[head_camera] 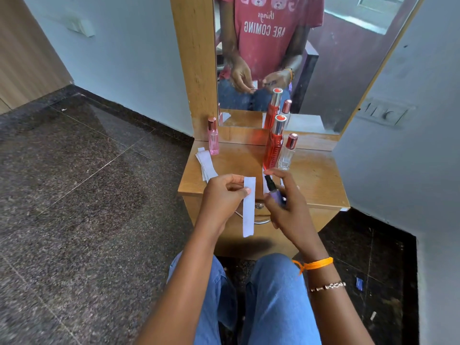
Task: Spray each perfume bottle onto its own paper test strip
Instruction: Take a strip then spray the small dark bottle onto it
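My left hand [221, 195] pinches the top of a white paper test strip [249, 212], which hangs down in front of the small wooden table [316, 180]. My right hand [286, 202] grips a small purple perfume bottle [273, 194] with a black spray nozzle pointing up and to the left, close to the strip. On the table stand a tall red bottle [273, 145], a clear bottle with a rose-gold cap [287, 153] and a pink bottle [213, 138] at the back left. A few white strips [206, 163] lie near the pink bottle.
A mirror [273, 58] in a wooden frame stands behind the table and reflects the bottles and a person in a red shirt. A drawer handle [261, 221] shows under the tabletop. My knees in blue jeans sit just below the table's front. Grey walls flank the table.
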Available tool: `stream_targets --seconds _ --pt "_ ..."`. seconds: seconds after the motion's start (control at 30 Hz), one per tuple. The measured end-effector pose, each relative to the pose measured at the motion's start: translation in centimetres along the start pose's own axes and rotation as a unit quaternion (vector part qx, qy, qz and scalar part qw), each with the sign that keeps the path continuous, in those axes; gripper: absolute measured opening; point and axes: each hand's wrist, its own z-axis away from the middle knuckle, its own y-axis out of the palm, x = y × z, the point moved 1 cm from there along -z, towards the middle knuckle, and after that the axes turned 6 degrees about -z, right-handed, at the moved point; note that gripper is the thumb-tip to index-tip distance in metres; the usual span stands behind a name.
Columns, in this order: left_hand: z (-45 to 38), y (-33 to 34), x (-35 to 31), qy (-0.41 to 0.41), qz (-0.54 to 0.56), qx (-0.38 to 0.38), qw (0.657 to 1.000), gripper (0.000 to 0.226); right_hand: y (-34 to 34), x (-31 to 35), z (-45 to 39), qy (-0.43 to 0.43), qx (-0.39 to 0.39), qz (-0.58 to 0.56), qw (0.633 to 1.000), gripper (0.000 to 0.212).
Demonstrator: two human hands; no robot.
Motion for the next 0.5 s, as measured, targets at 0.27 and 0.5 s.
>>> stream_targets --seconds 0.27,0.5 --pt "0.43 0.57 -0.22 -0.021 0.016 0.029 0.999 0.029 0.32 0.72 -0.95 -0.098 0.045 0.311 0.944 0.04" --pt "0.52 0.46 -0.39 -0.039 0.003 0.05 0.998 0.026 0.24 0.33 -1.03 -0.108 0.05 0.307 0.944 0.039"
